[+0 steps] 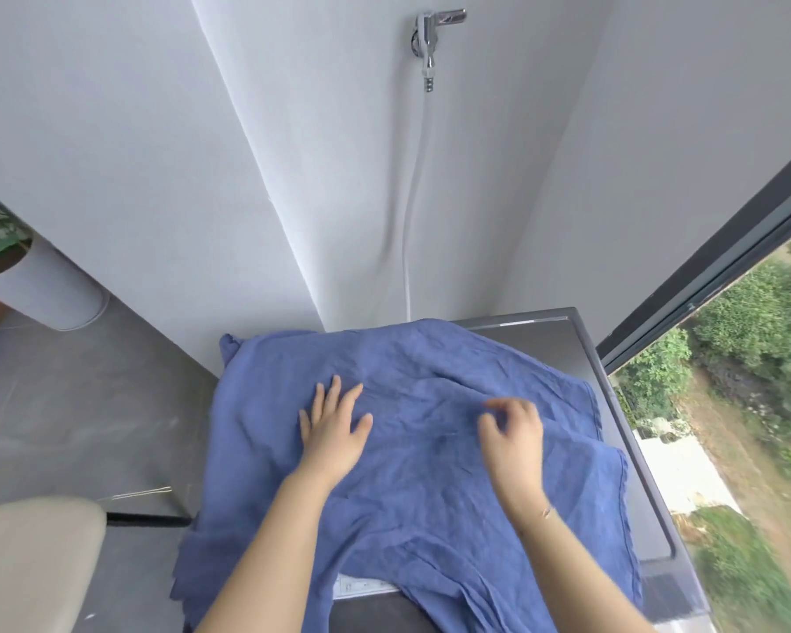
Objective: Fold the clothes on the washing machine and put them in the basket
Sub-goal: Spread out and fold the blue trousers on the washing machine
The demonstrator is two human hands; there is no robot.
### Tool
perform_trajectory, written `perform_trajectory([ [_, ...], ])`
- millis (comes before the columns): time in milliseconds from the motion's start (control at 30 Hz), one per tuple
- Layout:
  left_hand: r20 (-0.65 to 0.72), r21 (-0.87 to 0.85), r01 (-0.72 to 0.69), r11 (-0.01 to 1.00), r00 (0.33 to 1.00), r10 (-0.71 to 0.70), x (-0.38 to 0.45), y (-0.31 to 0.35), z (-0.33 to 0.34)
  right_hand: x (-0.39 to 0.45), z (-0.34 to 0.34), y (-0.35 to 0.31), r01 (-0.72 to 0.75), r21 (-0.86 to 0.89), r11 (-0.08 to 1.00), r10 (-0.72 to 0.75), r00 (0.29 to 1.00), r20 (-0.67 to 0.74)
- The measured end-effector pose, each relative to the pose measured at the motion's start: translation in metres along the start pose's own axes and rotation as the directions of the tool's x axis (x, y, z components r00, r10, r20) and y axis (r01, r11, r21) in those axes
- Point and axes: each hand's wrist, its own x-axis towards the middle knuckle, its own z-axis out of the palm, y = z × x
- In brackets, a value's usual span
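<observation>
Washing machine [585, 354] under blue garment [430, 472]; left hand [334, 427] flat, right hand [514, 438] loosely curled

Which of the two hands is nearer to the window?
Right. The right hand is over the blue cloth on the side toward the window; the left hand lies flat on the cloth, farther from it.

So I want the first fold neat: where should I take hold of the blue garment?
Probably pinch the blue garment at its left edge, coming from the left; there it overhangs the washing machine, so fingers can slip under it.
</observation>
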Motion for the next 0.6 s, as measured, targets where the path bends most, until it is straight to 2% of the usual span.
perform_trajectory([
  [100, -0.052, 0.206, -0.021, 0.978, 0.998, 0.033, -0.019, -0.015, 0.022, -0.022, 0.024, 0.031, 0.078, -0.415, 0.906, 0.002, 0.982, 0.190],
  [200, -0.081, 0.250, -0.005, 0.968, 0.996, 0.026, -0.024, -0.017, 0.028, -0.014, 0.023, 0.049, 0.212, -0.608, 0.766, -0.043, 0.959, 0.280],
  [333, -0.076, 0.254, 0.050, 0.966, 0.997, -0.032, -0.037, -0.006, 0.038, 0.021, 0.013, 0.054, 0.349, -0.667, 0.659, -0.105, 0.920, 0.377],
  [500, -0.001, 0.156, 0.094, 0.983, 0.995, -0.095, -0.053, 0.012, 0.053, 0.063, 0.002, 0.044, 0.489, -0.651, 0.581, -0.144, 0.848, 0.509],
  [600, 0.035, 0.019, 0.097, 0.995, 0.995, -0.098, -0.056, 0.021, 0.051, 0.079, -0.003, 0.040, 0.529, -0.595, 0.605, -0.163, 0.814, 0.558],
])
